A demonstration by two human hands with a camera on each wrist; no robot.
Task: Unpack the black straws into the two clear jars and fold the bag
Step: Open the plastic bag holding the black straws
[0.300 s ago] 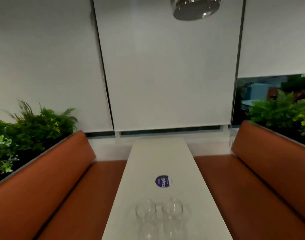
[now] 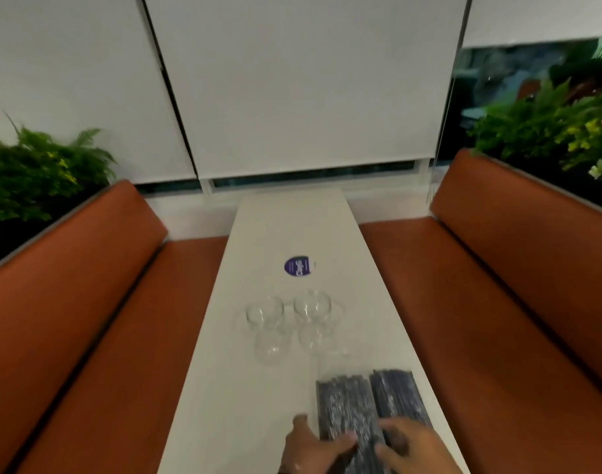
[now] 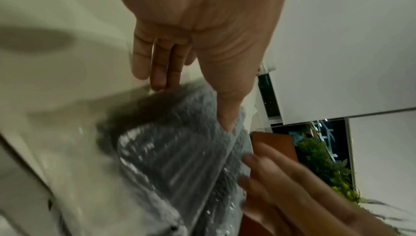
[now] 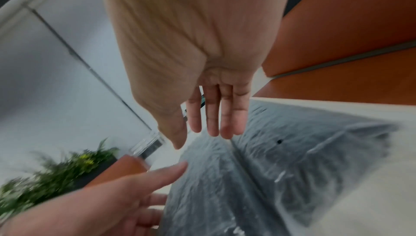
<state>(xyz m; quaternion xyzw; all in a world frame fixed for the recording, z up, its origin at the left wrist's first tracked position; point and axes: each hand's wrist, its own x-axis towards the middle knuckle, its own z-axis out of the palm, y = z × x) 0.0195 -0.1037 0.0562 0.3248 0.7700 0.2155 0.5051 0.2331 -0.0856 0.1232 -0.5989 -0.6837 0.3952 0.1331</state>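
Note:
Two clear jars (image 2: 265, 323) (image 2: 313, 311) stand empty side by side in the middle of the white table (image 2: 285, 230). A clear plastic bag of black straws (image 2: 368, 405) lies flat nearer to me on the right, split into two bundles. My left hand (image 2: 321, 432) is at the bag's near left corner; in the left wrist view its thumb (image 3: 227, 118) rests on the bag (image 3: 175, 159) and its straight fingers (image 3: 157, 65) lie along the bag's edge. My right hand (image 2: 391, 439) reaches over the bag's near end with straight fingers (image 4: 216, 115) just above the plastic (image 4: 292, 159).
Orange bench seats (image 2: 87, 319) (image 2: 497, 302) run along both sides of the narrow table. A round purple sticker (image 2: 297, 266) is beyond the jars. Green plants (image 2: 36, 172) (image 2: 549, 124) stand behind the seat backs. White blinds close off the far end.
The head view has tilted down. The straw bag and both hands, out of view before, now show at the near end of the table. The jars have not moved.

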